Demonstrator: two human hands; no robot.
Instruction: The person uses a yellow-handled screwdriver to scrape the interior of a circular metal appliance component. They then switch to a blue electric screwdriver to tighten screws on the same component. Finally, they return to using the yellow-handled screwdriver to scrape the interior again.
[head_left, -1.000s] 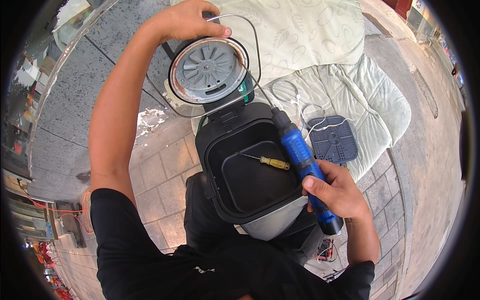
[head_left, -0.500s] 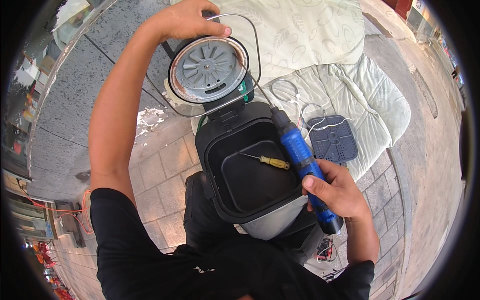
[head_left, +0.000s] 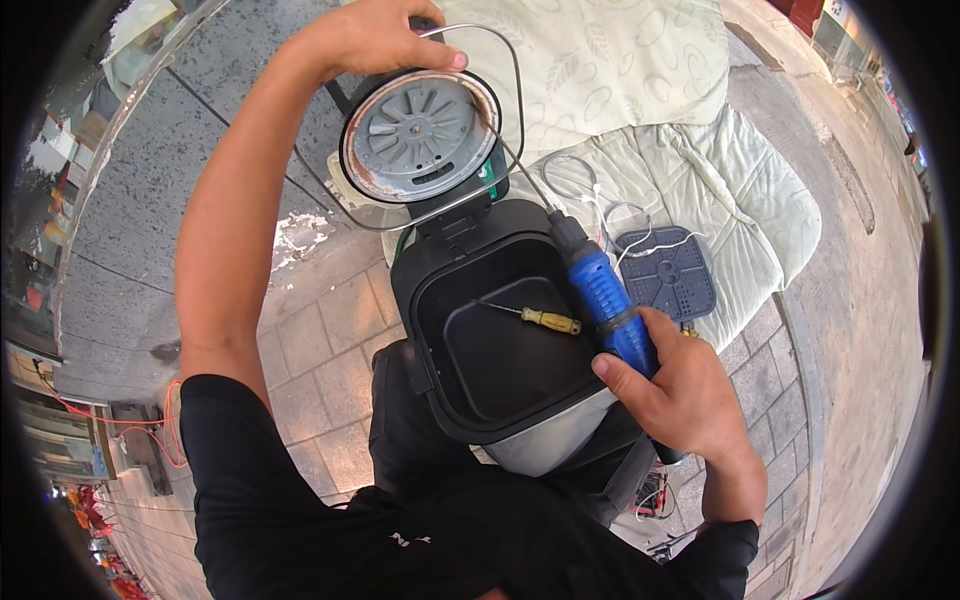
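A black kitchen appliance with a rounded-square pot rests on my lap, its round lid tipped back. On the lid's inner side sits a grey metal plate with radial slots and a rusty rim. My left hand grips the lid's far edge, thumb on the rim, some fingers hidden behind. In my right hand is a blue electric screwdriver, its long thin bit reaching the plate's right rim; whether the tip sits in a screw I cannot tell. Inside the pot lies a small yellow-handled screwdriver.
A bent metal loop surrounds the lid. Right of the pot, a perforated dark square tray and white wires lie on a pale quilt. Paving lies below; red-cased tool is by my right leg.
My right hand has slid farther up the electric screwdriver's body, and the tool has shifted slightly right. The lid has tilted a little. My left hand keeps its hold.
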